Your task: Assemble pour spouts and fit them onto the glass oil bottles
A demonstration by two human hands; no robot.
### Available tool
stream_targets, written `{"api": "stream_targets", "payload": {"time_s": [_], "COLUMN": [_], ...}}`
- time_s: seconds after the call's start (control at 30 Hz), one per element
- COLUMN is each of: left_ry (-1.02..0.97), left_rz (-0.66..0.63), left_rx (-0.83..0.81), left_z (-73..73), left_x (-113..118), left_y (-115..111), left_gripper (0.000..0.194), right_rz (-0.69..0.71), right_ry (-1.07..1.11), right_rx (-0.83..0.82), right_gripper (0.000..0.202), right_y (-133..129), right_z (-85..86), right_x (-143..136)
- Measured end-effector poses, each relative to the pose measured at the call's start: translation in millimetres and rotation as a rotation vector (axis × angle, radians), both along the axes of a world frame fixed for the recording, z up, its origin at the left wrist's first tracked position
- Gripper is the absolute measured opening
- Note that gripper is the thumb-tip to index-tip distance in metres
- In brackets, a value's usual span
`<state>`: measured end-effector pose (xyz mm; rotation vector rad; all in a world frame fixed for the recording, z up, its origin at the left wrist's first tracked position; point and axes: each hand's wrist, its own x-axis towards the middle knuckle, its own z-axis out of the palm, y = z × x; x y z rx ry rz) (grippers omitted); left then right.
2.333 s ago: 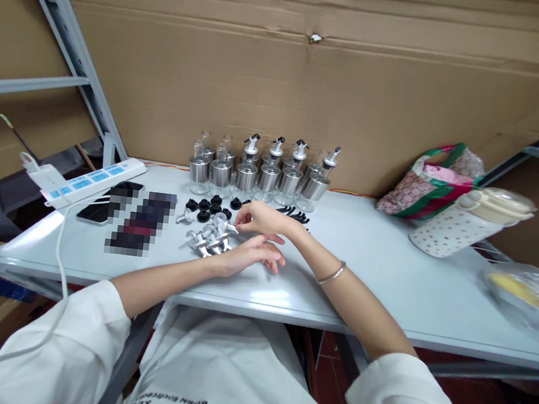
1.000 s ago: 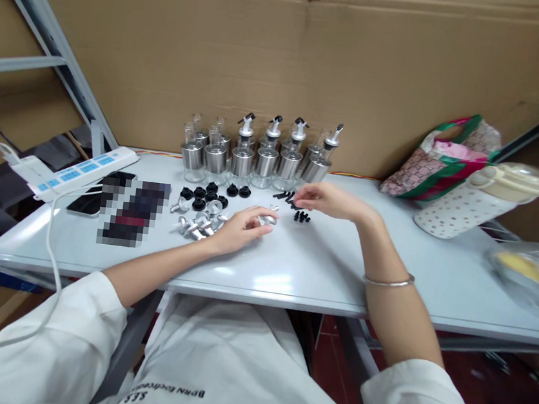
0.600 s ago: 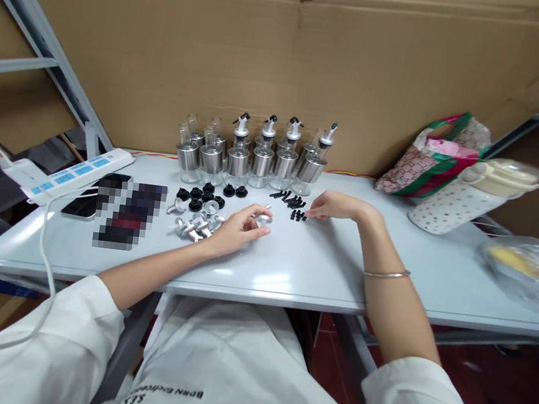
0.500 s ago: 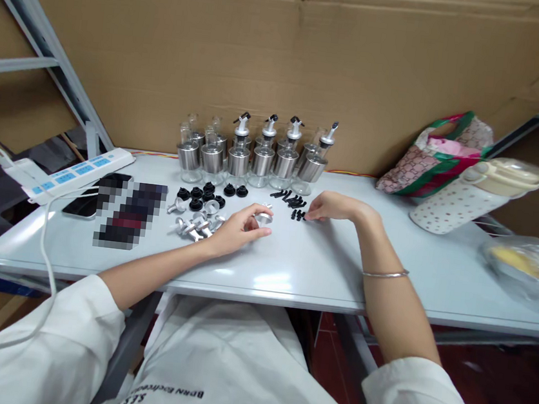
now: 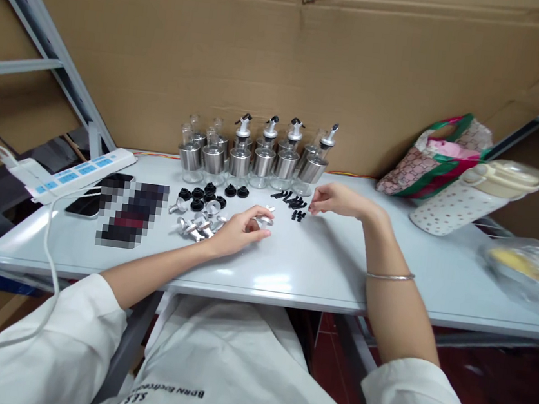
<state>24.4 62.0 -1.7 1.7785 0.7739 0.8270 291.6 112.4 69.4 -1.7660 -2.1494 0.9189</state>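
Note:
My left hand [image 5: 237,233] is closed around a silver pourer top [image 5: 265,220], its fingertips and thumb on the wide rim. To the right, my right hand [image 5: 336,200] hovers beside small black plugs [image 5: 298,216], thumb and fingertips pinched together. Whether a small part sits in that pinch is too small to make out. Several black levers [image 5: 290,199] lie just left of the right fingertips. Near the left wrist are loose silver pourer tops [image 5: 196,227], some partly behind the hand. Beyond them lie black ribbed stoppers [image 5: 198,192].
Glass and steel oil bottles [image 5: 263,162] stand in rows at the back, several with pourers fitted. A power strip [image 5: 85,174] and a phone [image 5: 85,205] lie left. On the right are a dotted flask [image 5: 459,201], a patterned bag [image 5: 413,163] and a plastic-covered bowl [image 5: 524,270].
My right hand has lifted slightly up and away from the small black plugs. The left hand keeps its hold on the pourer top, almost still.

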Motion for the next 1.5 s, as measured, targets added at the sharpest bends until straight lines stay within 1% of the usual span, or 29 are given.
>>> {"api": "stream_targets", "payload": {"time_s": [0.07,0.17,0.33,0.5,0.7,0.9,1.1,1.5], "left_ry": [-0.029,-0.093,-0.137,-0.130,-0.120,-0.120,-0.124,-0.119], "left_rz": [-0.010,-0.022,-0.030,-0.035,-0.026,-0.032,-0.040,-0.049], "left_rx": [-0.029,-0.084,-0.161,-0.173,-0.149,-0.140,-0.157,-0.129], "left_z": [-1.1,-2.3,0.1,2.0,1.5,1.2,1.9,-0.1], "left_x": [1,2,3,3,3,2,2,1], "left_y": [0,0,-1,-2,-1,-1,-2,-1], "left_gripper": [0.030,0.038,0.052,0.057,0.056,0.058,0.057,0.054], "right_rz": [0.031,0.077,0.141,0.131,0.172,0.182,0.203,0.206], "right_ry": [0.184,0.344,0.482,0.574,0.576,0.590,0.585,0.552], "right_rx": [-0.001,-0.021,-0.070,-0.060,-0.052,-0.044,-0.045,0.007], "right_gripper": [0.023,0.031,0.033,0.034,0.031,0.030,0.030,0.035], "right_y": [-5,-11,-15,-17,-19,-21,-20,-20], "right_z": [3.5,4.3,-0.2,-3.1,-4.9,-3.5,-7.5,-6.8], "right_x": [-6,-18,-38,-51,-56,-57,-55,-57]}}
